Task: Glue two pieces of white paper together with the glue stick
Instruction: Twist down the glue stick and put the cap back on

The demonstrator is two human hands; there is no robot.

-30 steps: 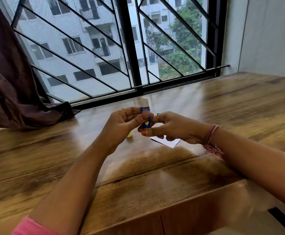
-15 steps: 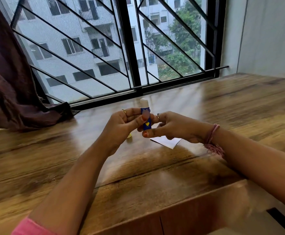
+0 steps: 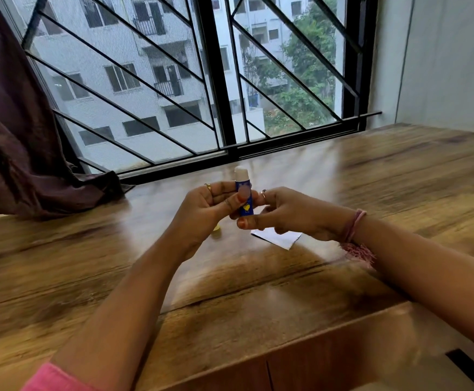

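Note:
A blue glue stick (image 3: 243, 193) with a yellow heart mark stands upright above the wooden table, its white glue tip bare at the top. My left hand (image 3: 207, 210) grips its upper barrel between thumb and fingers. My right hand (image 3: 283, 213) pinches its lower end from the right. A piece of white paper (image 3: 279, 238) lies flat on the table under my right hand, partly hidden by it. A small yellow cap (image 3: 216, 232) sits on the table just behind my left hand.
The wooden table (image 3: 258, 292) runs up to a barred window (image 3: 219, 80) at the back. A dark curtain (image 3: 13, 136) hangs at the far left, its hem on the table. A grey wall (image 3: 441, 57) closes the right side.
Both hands hold the glue stick in nearly the same place. More of the white glue tip shows above the blue barrel than before.

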